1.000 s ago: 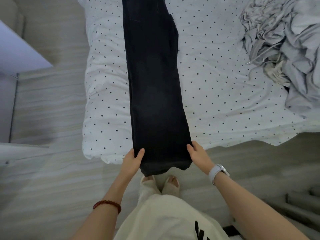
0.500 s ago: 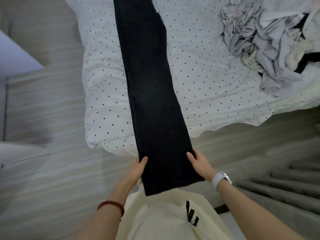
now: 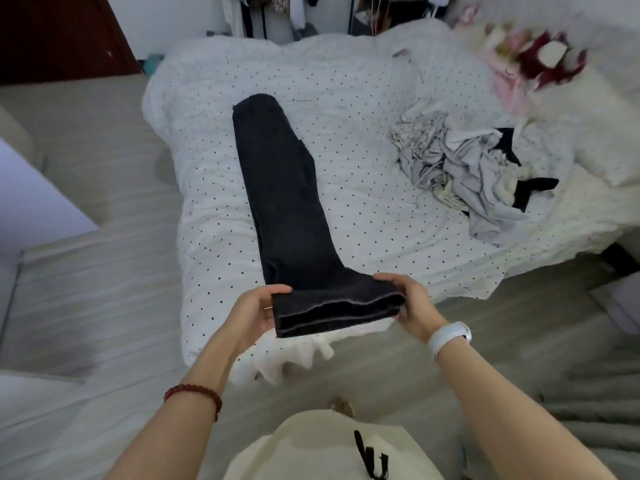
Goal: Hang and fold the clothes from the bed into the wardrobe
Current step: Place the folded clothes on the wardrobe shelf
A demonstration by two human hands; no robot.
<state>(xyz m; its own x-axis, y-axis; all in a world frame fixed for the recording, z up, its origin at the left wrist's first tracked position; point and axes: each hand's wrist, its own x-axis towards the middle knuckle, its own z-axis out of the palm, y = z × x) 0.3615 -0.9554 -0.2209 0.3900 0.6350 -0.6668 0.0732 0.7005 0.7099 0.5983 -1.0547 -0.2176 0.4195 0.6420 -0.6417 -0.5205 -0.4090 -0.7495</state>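
Dark jeans (image 3: 284, 188) lie lengthwise on the white dotted bed (image 3: 363, 109), folded in half along the legs, waist end far from me. Their hem end is lifted off the bed's near edge. My left hand (image 3: 256, 311) grips the left side of the hems. My right hand (image 3: 414, 303) grips the right side, fingers curled over the top. A crumpled pile of grey, white and black clothes (image 3: 464, 171) sits on the bed to the right.
Hanging garments on a rack (image 3: 277, 12) show behind the bed's far edge. Pink and dark red items (image 3: 533, 60) lie blurred at the far right corner. A dark red door (image 3: 59, 32) stands far left. Grey wooden floor (image 3: 86, 271) surrounds the bed.
Both hands have lifted the jeans' hem end up off the bed edge and now grip it from the sides. My view has tilted up, showing the whole bed.
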